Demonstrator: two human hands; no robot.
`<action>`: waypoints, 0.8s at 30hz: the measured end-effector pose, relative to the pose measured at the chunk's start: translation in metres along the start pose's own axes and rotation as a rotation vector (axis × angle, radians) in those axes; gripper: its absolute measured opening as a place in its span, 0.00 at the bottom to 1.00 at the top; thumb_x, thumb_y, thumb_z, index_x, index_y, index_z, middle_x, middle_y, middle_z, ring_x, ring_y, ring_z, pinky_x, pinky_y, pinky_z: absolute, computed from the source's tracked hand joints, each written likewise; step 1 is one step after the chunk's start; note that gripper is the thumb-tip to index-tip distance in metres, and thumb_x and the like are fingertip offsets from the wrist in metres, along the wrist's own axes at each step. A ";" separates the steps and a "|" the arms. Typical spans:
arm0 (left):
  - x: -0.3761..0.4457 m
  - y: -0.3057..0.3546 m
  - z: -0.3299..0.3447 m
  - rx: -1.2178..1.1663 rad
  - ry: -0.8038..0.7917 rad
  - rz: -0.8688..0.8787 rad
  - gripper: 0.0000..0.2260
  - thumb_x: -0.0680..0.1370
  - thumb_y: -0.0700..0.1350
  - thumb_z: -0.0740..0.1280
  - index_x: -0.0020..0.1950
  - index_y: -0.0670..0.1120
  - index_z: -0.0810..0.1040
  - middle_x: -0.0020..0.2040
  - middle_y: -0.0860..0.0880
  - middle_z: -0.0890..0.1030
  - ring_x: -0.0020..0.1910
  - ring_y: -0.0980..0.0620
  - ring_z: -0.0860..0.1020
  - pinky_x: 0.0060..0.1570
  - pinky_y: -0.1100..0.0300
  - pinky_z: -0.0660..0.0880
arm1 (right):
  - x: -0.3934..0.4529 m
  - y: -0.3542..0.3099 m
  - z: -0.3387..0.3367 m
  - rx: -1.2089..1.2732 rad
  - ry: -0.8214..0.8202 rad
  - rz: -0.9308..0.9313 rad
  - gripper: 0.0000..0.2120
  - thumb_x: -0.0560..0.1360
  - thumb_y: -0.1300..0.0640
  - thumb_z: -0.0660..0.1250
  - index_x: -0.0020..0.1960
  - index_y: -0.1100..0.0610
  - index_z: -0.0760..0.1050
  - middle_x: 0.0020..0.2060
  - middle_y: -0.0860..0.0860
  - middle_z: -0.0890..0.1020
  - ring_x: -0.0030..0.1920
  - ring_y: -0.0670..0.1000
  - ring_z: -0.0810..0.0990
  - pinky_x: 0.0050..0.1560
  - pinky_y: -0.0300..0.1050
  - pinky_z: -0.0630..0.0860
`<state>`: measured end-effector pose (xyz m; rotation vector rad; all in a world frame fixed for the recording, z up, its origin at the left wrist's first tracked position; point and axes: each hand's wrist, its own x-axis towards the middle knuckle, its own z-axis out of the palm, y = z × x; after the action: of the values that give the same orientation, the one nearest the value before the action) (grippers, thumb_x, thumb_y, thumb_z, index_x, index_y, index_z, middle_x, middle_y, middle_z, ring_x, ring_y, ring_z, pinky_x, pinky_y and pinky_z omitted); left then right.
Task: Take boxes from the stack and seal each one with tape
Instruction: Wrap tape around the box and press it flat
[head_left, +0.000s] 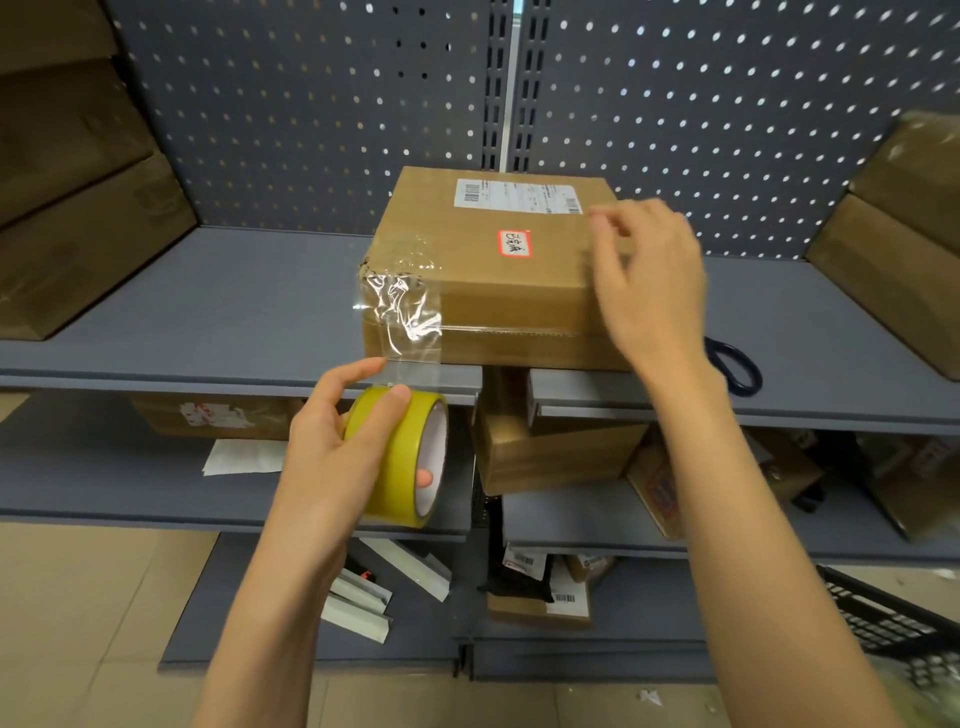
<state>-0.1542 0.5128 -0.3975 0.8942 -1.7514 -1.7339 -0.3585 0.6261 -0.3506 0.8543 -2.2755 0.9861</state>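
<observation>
A brown cardboard box (483, 270) with a white shipping label and a red-edged sticker sits on the grey shelf (208, 322), its front over the shelf's edge. Clear tape (402, 306) sticks, wrinkled, to the box's front left corner and runs down to a yellow tape roll (400, 457). My left hand (343, 452) grips that roll just below the shelf edge, a fingertip showing inside its core. My right hand (644, 291) rests on the box's right side, fingers loosely bent over the top right edge.
Dark-handled scissors (735, 366) lie on the shelf right of the box. Stacked brown boxes stand at far left (78, 208) and far right (898, 249). Lower shelves hold more boxes (550, 452), papers and white profiles. A perforated panel (311, 104) backs the shelf.
</observation>
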 end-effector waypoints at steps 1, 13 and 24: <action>0.000 0.000 0.000 0.003 0.003 0.000 0.14 0.77 0.48 0.67 0.62 0.57 0.74 0.55 0.44 0.76 0.50 0.41 0.79 0.42 0.45 0.81 | -0.001 0.010 -0.006 -0.021 0.025 0.059 0.14 0.82 0.53 0.55 0.57 0.57 0.78 0.53 0.51 0.78 0.55 0.51 0.73 0.50 0.39 0.62; -0.001 0.000 0.003 0.028 0.026 0.014 0.15 0.77 0.48 0.67 0.64 0.55 0.73 0.53 0.52 0.74 0.49 0.47 0.77 0.46 0.45 0.79 | -0.028 0.079 -0.028 -0.309 -0.304 0.487 0.14 0.79 0.56 0.64 0.57 0.67 0.75 0.58 0.64 0.73 0.57 0.64 0.72 0.49 0.51 0.68; -0.002 0.002 0.004 0.037 0.028 0.019 0.15 0.78 0.48 0.66 0.64 0.55 0.72 0.53 0.53 0.73 0.48 0.49 0.76 0.42 0.51 0.79 | -0.032 0.081 -0.026 -0.349 -0.309 0.589 0.13 0.78 0.56 0.66 0.49 0.68 0.73 0.53 0.66 0.76 0.55 0.66 0.73 0.44 0.50 0.66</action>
<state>-0.1561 0.5165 -0.3956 0.9101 -1.7730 -1.6741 -0.3901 0.7008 -0.3924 0.1894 -2.9379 0.6700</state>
